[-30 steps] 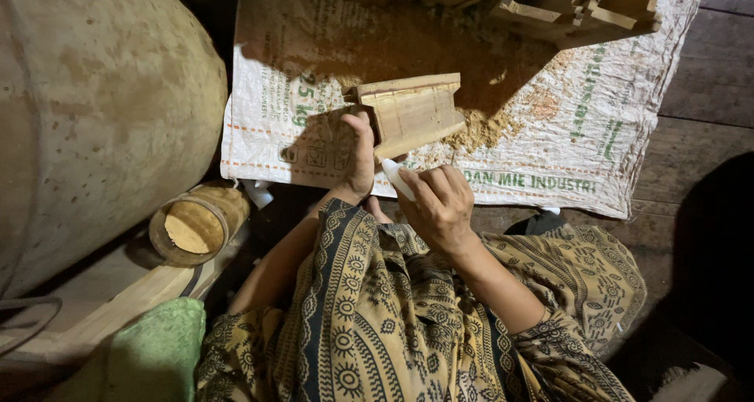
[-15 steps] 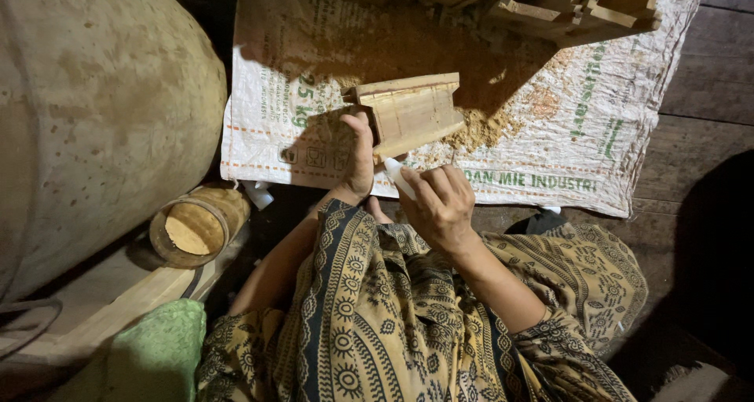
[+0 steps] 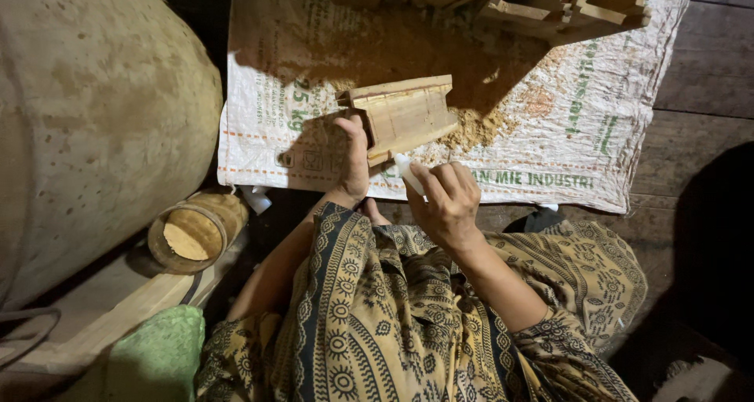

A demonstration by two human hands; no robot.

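Almost nothing had moved since the earlier frames: the small pale wooden channel-shaped piece (image 3: pixel 404 115) sat at the same slant on the white woven plastic sack (image 3: pixel 275 127), and both hands kept their places.

The left hand (image 3: pixel 353 162) reached forward, its thumb pressed against the near left end of the wooden piece; the rest of its fingers lay out of sight behind the wood, so how far they closed around it could not be told. The right hand (image 3: pixel 444 202) was curled shut around a small whitish stick-like tool (image 3: pixel 408 170), whose tip met the near lower edge of the wood. Loose sawdust (image 3: pixel 475 127) was heaped on the sack just beside the piece's right end.

To work that edge well, the left hand probably needed to brace the piece flat so it would not rock on the soft sack, while the right kept the tool low, with short controlled strokes aimed away from the holding thumb.

More stacked wooden pieces (image 3: pixel 550 1) lay at the far edge of the sack. A large rounded mottled vessel (image 3: pixel 94 111) stood to the left, with a short bamboo cup of pale powder (image 3: pixel 192 233) near it, and patterned cloth (image 3: pixel 393 323) covered the person's lap.
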